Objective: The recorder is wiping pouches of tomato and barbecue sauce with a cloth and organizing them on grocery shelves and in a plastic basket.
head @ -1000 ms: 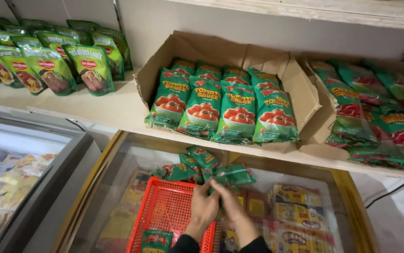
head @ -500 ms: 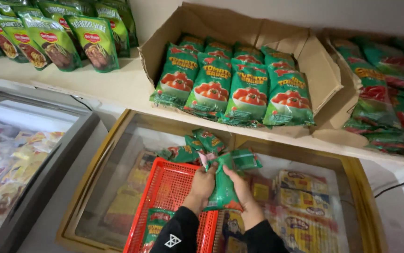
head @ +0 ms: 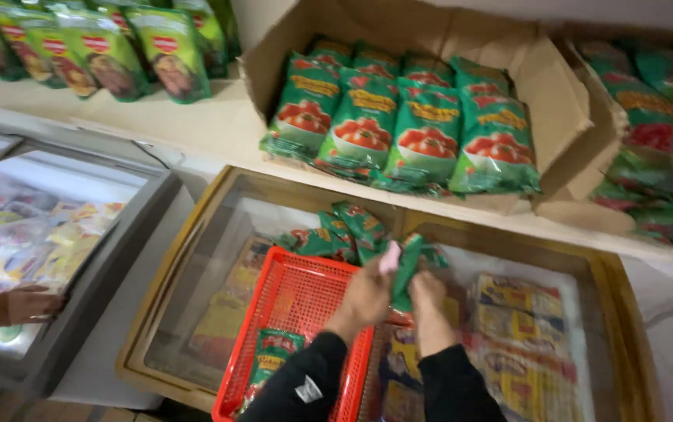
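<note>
My left hand (head: 367, 294) and my right hand (head: 428, 295) meet over the far edge of a red plastic basket (head: 289, 328), both gripping green sauce pouches (head: 407, 262) held upright between them. More loose green pouches (head: 344, 230) lie heaped just beyond the hands on the glass lid of a wooden-framed chest freezer (head: 196, 227). One pouch (head: 270, 355) lies in the near corner of the basket. An open cardboard box (head: 555, 94) on the shelf above holds rows of the same green pouches (head: 399, 125) with red tomato pictures.
A second chest freezer (head: 94, 258) stands at the left, with another person's hand (head: 28, 305) resting on its lid. Green pouches (head: 110, 47) stand along the shelf at the upper left, and another box of pouches (head: 656, 133) sits at the right. Yellow frozen packs (head: 524, 344) show under the glass.
My hands have lifted a bunch of pouches higher, off the basket's edge toward the shelf. The view has dropped and moved closer; another person's hand now shows at the left.
</note>
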